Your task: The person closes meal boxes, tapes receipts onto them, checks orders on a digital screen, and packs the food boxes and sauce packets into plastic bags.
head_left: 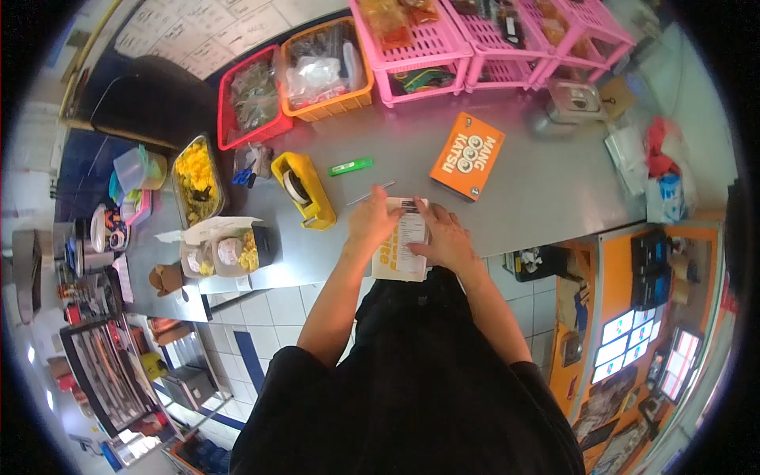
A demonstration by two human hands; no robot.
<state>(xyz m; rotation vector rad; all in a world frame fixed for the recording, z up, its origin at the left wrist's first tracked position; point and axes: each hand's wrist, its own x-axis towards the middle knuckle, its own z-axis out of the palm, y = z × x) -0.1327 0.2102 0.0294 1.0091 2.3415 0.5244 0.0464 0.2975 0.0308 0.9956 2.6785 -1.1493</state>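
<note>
A white box with yellow lettering [383,269] is at the front edge of the steel table, close to my body. On its top face lies a printed paper slip [412,242]. My left hand [370,223] grips the box's left side, with the thumb near its far edge. My right hand [446,239] is at the right side, its thumb on the slip and its fingers bent around the box's edge. Just beyond my left hand lies a thin metallic stick [372,192]. The underside of the box is hidden.
An orange printed box [467,157] stands ahead right. A yellow tape dispenser [305,191], green cutter [351,166] and blue scissors [245,174] lie left. An open food box [224,255] and a tray of yellow food [198,176] are further left. Pink racks [423,63] line the back.
</note>
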